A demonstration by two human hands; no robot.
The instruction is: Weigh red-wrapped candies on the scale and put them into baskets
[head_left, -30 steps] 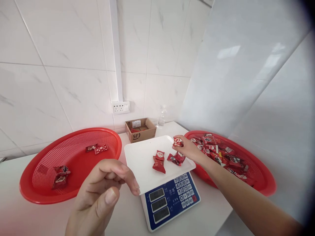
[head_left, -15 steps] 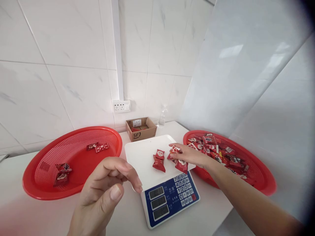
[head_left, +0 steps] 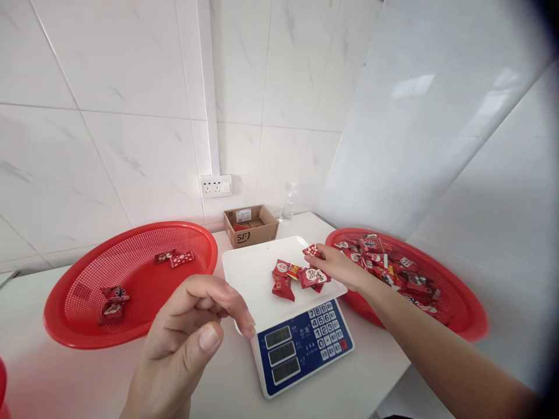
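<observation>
My right hand [head_left: 328, 261] reaches over the right side of the scale's white pan and pinches a small red packet with white spots [head_left: 311, 250]. Just below that hand, a red packet with a pale label [head_left: 313, 277] lies on the pan. More red packets [head_left: 283, 287] sit to its left, with a bit of yellow wrapper [head_left: 294, 272] between. The digital scale [head_left: 305, 349] has a blue front with keys and three displays. My left hand [head_left: 187, 337] hovers in front of the scale's left side, fingers curved and thumb apart, holding nothing.
A red basket [head_left: 131, 343] with a few packets stands on the left. Another red basket [head_left: 478, 320] at the right holds many packets. Behind the scale are a cardboard box [head_left: 257, 237] and a clear plastic object [head_left: 288, 206]. A wall socket [head_left: 216, 186] is above the box.
Packets that were under my right hand now lie on the pan, a yellow one showing among them. The right hand has lifted slightly, keeping one spotted packet. My left hand stays nearly still.
</observation>
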